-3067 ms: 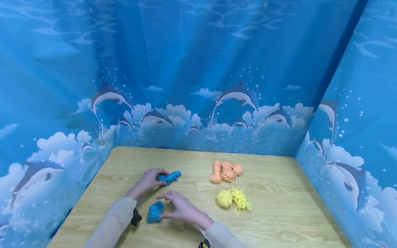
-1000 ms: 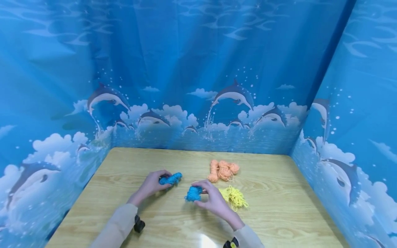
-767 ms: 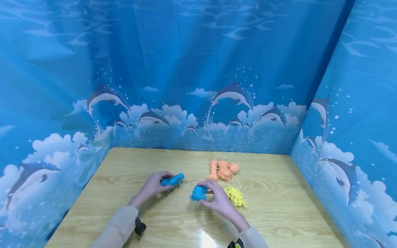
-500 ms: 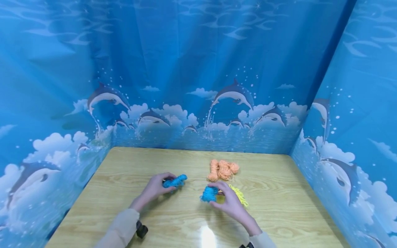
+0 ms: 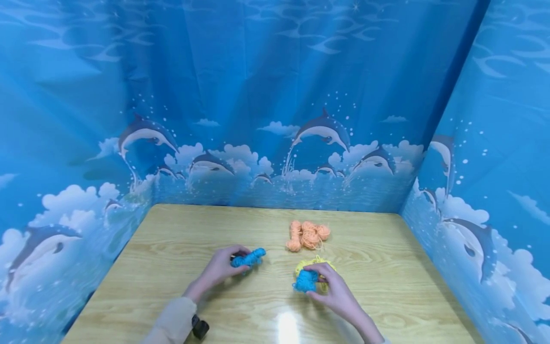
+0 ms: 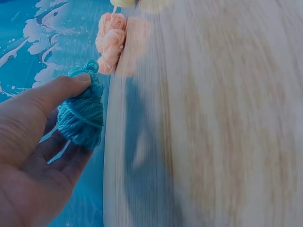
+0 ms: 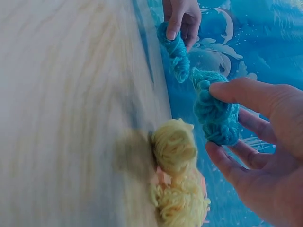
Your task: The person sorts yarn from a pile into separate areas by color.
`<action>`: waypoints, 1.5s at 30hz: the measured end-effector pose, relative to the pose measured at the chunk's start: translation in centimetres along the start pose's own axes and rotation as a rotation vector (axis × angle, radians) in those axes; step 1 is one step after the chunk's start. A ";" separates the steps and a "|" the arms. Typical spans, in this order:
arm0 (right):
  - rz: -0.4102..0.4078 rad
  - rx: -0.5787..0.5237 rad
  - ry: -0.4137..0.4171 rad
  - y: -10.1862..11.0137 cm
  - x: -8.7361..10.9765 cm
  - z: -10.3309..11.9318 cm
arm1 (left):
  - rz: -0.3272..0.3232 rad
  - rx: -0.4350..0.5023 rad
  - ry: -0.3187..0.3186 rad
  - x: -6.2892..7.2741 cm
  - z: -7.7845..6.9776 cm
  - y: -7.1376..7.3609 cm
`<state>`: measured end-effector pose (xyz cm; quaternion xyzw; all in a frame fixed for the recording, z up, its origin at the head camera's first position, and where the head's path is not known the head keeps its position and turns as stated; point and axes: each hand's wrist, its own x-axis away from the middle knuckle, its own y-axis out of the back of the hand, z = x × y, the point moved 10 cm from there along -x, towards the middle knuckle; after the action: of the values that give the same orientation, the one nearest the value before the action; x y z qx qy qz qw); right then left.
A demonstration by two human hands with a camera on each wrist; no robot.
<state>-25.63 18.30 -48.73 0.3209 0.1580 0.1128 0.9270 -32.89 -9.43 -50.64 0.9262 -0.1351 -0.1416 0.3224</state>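
My left hand (image 5: 221, 267) pinches a long twisted blue yarn skein (image 5: 249, 258) between thumb and fingers, and its shadow falls on the wood below in the left wrist view. In my right hand (image 5: 339, 295) a rounder blue yarn bundle (image 5: 305, 281) is gripped by the thumb and fingertips. That bundle (image 7: 215, 111) appears raised above the tabletop in the right wrist view. Behind it lies yellow yarn (image 7: 175, 147), a ball and a loose looped heap, partly covered by the right hand in the head view.
Several peach yarn bundles (image 5: 310, 236) lie together farther back on the wooden table (image 5: 193, 229). A blue dolphin-print curtain (image 5: 275, 95) stands along the table's back and sides. Light glares on the wood near the front.
The right hand has picked up the nearer blue bundle and carried it right, lately toward me in front of the yellow yarn. The left hand has shifted slightly right and nearer with its skein.
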 end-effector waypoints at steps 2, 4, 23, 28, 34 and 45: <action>-0.001 -0.002 -0.005 0.2 0.5 -0.2 | 0.004 -0.003 -0.001 0.2 -0.2 -0.2; -0.004 -0.005 0.002 0.3 1.0 -0.2 | 0.010 -0.004 -0.003 0.3 -0.4 -0.3; 0.108 -0.030 0.122 -1.4 3.6 -0.6 | 0.066 0.002 -0.080 1.2 -2.2 -2.6; 0.165 -0.108 0.095 -2.3 4.0 -0.9 | 0.096 0.027 -0.082 1.4 -2.7 -3.4; 0.210 -0.110 0.130 -3.0 4.3 -0.7 | 0.125 0.058 -0.051 1.8 -3.1 -4.2; 0.242 -0.091 0.104 -3.7 4.4 -0.8 | 0.172 0.061 -0.084 2.6 -4.3 -6.8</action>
<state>-21.44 17.32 -52.66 0.2890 0.1605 0.2470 0.9109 -27.93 -2.78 -52.11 0.9138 -0.2317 -0.1480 0.2989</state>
